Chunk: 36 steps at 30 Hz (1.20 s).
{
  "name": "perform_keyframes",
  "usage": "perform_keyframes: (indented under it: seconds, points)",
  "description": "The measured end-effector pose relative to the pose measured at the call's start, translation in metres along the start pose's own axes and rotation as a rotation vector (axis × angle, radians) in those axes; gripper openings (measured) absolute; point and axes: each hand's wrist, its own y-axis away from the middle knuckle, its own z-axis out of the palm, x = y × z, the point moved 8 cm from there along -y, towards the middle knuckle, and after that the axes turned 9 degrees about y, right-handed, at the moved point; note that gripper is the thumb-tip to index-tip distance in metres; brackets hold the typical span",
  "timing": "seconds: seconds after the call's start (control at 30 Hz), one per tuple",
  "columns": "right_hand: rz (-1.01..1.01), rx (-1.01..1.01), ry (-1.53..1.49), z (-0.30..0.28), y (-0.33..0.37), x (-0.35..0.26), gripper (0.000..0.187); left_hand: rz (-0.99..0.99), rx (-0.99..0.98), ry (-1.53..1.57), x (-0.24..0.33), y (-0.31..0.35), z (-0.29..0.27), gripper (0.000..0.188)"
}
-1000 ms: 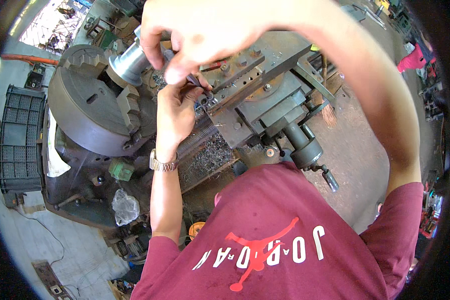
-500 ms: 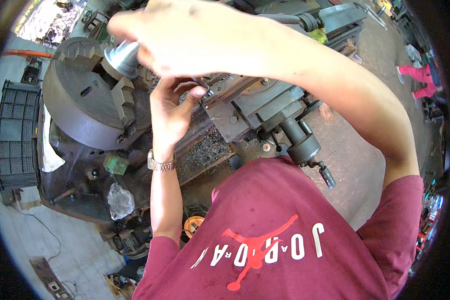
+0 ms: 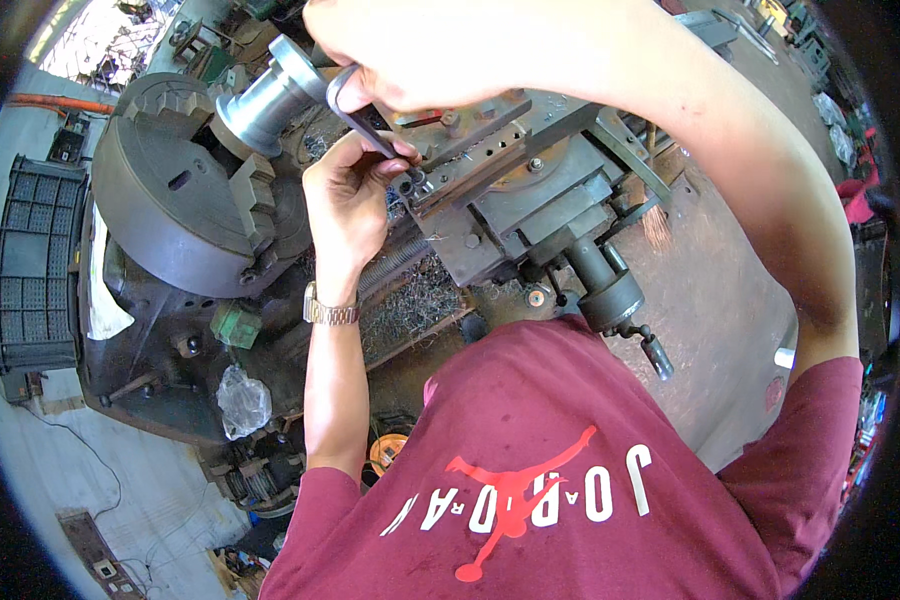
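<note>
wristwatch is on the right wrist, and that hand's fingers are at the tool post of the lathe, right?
Not quite. The head view shows the wristwatch on the left wrist, not the right. The rest holds: that left hand has its fingers at the tool post of the lathe.

The single head view looks steeply down from the person's head, close over the hands at the lathe chuck (image 3: 185, 200) and tool post (image 3: 490, 170) (fisheye, edges bending toward the rim), red shirt (image 3: 570, 470) filling the lower frame.
</note>
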Motion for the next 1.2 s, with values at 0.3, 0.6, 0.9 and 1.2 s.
perform_keyframes:
  seconds: [0.3,0.6,0.9,1.2]
  points:
    - [-0.071,-0.319,0.121,-0.004,0.009,-0.002,0.033,-0.048,-0.049,0.021,0.005,0.006,0.011,0.013]
    - [0.022,-0.079,0.198,-0.022,0.042,0.0,0.044,-0.019,-0.001,-0.087,0.006,0.001,0.013,0.011]
    - [0.075,0.274,0.075,0.0,0.05,-0.013,0.036,0.08,-0.02,-0.34,0.014,0.002,0.004,0.012]
    - [-0.014,-0.386,-1.362,0.055,0.021,0.037,0.049,-0.055,-0.159,0.019,-0.005,-0.011,0.01,0.013]
